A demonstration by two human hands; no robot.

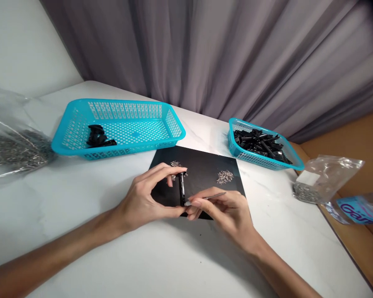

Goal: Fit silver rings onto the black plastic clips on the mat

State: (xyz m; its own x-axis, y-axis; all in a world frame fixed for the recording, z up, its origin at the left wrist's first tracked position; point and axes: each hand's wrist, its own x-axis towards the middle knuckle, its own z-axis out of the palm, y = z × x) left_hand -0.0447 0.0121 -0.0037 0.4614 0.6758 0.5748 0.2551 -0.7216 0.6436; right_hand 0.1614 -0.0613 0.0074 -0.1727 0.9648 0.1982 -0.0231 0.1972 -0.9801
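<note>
My left hand (146, 196) is closed on a slim black plastic part (182, 190), its thumb at the near end and fingers at the far end. A narrow light strip shows along the part, which stands on edge above a black mat (202, 165). In my right hand (228, 211) is a thin metal tool (216, 195), pinched between thumb and fingers. Its pale end meets or nearly meets the near end of the black part; contact is too small to tell. Small metal pieces (225, 176) lie heaped on the mat's right, and another heap (175, 164) sits behind my left fingers.
A blue basket (133, 147) at the back left holds a few black parts (98, 136). Another blue basket (267, 163), back right, is full of black parts. Clear bags of metal pieces (18, 149) (307, 192) flank the table; a labelled plastic bottle (360, 209) lies right.
</note>
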